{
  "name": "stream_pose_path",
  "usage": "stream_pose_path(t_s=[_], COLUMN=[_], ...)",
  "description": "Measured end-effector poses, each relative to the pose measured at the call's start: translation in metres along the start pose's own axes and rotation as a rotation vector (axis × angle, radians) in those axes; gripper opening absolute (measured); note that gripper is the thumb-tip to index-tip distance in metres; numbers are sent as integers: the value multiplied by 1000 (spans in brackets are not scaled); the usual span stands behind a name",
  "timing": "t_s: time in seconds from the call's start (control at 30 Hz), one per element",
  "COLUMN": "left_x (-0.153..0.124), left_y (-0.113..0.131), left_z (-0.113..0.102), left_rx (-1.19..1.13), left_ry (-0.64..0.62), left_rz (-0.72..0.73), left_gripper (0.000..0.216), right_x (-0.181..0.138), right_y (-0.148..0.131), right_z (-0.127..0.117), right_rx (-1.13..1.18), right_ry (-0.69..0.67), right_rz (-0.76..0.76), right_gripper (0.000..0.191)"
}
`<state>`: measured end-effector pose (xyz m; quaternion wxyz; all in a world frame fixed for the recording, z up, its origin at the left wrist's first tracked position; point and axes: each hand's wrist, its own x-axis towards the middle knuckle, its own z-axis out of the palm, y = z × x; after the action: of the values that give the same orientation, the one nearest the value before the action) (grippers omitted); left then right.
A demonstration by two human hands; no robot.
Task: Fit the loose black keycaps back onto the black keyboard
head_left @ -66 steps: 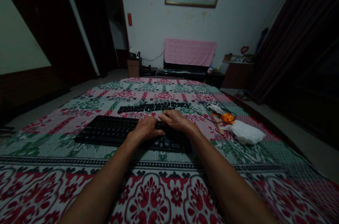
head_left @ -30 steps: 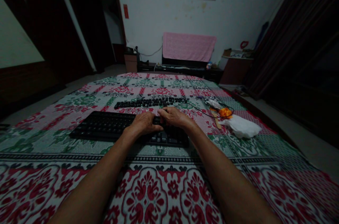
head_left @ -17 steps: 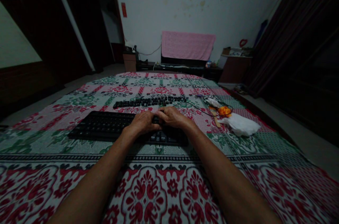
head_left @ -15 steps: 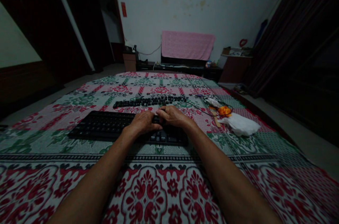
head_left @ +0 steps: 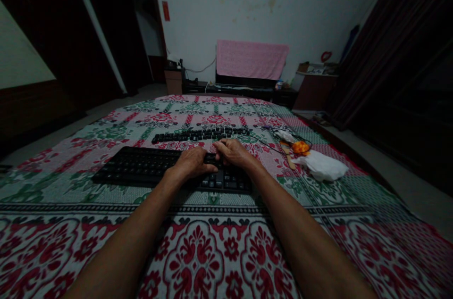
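Note:
A black keyboard (head_left: 141, 167) lies across the flowered bedspread (head_left: 219, 261) in front of me. My left hand (head_left: 191, 163) rests on its right part, fingers curled down and pressing on the keys. Touching it, my right hand (head_left: 232, 152) sits at the keyboard's far edge, its fingertips drawn together over a key; whatever they pinch is hidden. Just beyond the hands lies a separate row of black keycaps (head_left: 198, 134).
To the right lie a white crumpled cloth (head_left: 320, 167), an orange object (head_left: 300, 147), a wooden stick (head_left: 289, 160) and thin black cords (head_left: 264, 143). A pink-covered low cabinet (head_left: 252, 59) stands at the far wall. The bed's right edge drops to the floor.
Both hands have stayed on the same right part of the keyboard. The right hand's fingertips have shifted slightly along the far edge. My view has tilted a little downwards.

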<state>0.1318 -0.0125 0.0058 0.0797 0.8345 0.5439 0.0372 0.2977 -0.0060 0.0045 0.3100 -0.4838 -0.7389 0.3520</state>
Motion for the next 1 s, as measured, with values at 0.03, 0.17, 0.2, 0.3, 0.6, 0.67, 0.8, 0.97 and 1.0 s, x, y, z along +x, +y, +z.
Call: stream_pose_path(t_s=[0.03, 0.17, 0.2, 0.3, 0.6, 0.67, 0.8, 0.97, 1.0], left_x=[0, -3, -3, -3, -1, -2, -4, -3, -2], left_y=[0, 1, 2, 2, 1, 1, 2, 2, 2], left_z=[0, -2, -2, -1, 0, 0, 1, 1, 2], left_rx=[-7, -34, -34, -27, -36, -61, -94, -60, -52], left_ry=[1, 18, 22, 25, 14, 38, 60, 52, 48], left_rz=[0, 16, 15, 16, 3, 0, -2, 8, 7], left_gripper=[55, 53, 54, 57, 55, 54, 53, 53, 54], right_x=[0, -1, -1, -3, -6, -6, -5, -5, -5], right_y=[-1, -5, -6, -9, -26, -24, -19, -16, -16], right_z=[0, -3, -4, -6, 7, 9, 14, 19, 19], right_rx=[-43, -124, -119, -145, -462, -476, -491, -521, -522], right_ry=[3, -50, -68, -74, 143, 181, 251, 341, 346], right_rz=[-20, -24, 4, 90, 104, 112, 113, 122, 115], right_gripper=[30, 32, 32, 30, 22, 23, 25, 23, 22])
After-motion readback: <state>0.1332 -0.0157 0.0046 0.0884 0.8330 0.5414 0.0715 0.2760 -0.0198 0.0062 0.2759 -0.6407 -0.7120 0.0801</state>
